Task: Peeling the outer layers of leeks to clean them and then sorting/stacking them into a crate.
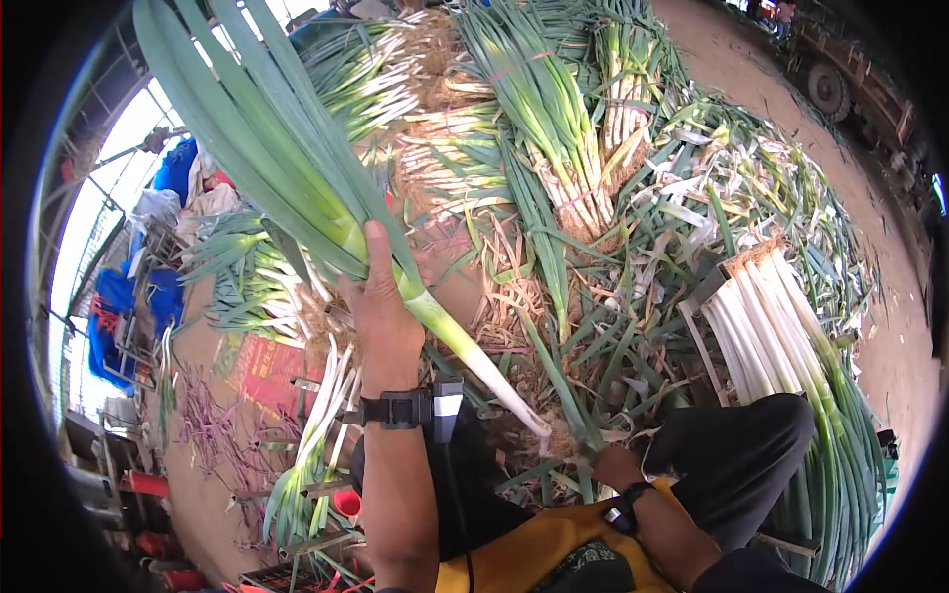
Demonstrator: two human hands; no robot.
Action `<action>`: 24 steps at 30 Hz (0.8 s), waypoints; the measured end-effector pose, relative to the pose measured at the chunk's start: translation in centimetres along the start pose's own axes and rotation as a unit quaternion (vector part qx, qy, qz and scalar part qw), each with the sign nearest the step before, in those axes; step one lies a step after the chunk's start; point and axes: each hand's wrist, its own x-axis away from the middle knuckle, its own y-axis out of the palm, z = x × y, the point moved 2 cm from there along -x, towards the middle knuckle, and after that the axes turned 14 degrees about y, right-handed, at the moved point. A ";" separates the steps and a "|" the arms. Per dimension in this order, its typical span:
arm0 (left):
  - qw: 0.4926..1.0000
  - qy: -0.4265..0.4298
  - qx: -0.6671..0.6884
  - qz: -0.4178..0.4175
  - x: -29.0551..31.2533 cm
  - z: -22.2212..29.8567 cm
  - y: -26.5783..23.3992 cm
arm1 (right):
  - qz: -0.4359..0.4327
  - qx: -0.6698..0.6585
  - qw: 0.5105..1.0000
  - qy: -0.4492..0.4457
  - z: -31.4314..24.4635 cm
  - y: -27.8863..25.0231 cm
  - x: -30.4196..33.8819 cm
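My left hand (381, 311) is raised at the centre-left, its fingers wrapped round a large leek (460, 341). The broad green leaves fan up to the upper left, and the white shank slants down to the right, ending in a small root tip. Low in front of my body, my right hand (618, 466) is closed on a long green leaf (563, 381) that runs up and to the left from the fist. The right fingers are partly hidden. Beside my right knee, a row of trimmed leeks (766, 331) lies on a metal rack (704, 351), white ends up.
Stripped leaves (682, 203) heap across the ground ahead and to the right. Tied leek bundles (568, 163) lie beyond. Loose leeks (262, 287) and a red printed sack (272, 376) are at left. A wheeled cart (855, 79) stands far right.
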 end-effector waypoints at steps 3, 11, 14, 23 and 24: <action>0.998 0.047 -0.038 -0.018 -0.8 2.1 0.2 | -0.010 -0.012 0.996 0.083 7.0 6.1 -3.4; 0.993 -0.045 0.105 0.011 -0.3 2.7 0.1 | -0.223 -0.773 0.588 -0.086 -3.7 -15.4 1.4; 0.990 -0.053 0.117 -0.051 -0.4 1.2 -0.4 | -0.092 -0.670 0.707 -0.206 -7.6 -20.8 4.3; 0.970 -0.087 0.200 -0.109 -1.1 1.2 0.2 | -0.085 -0.697 0.686 -0.193 -8.1 -19.6 7.8; 0.952 -0.093 0.218 -0.196 -0.8 0.9 0.0 | -0.104 -0.710 0.657 -0.231 -9.1 -21.6 8.9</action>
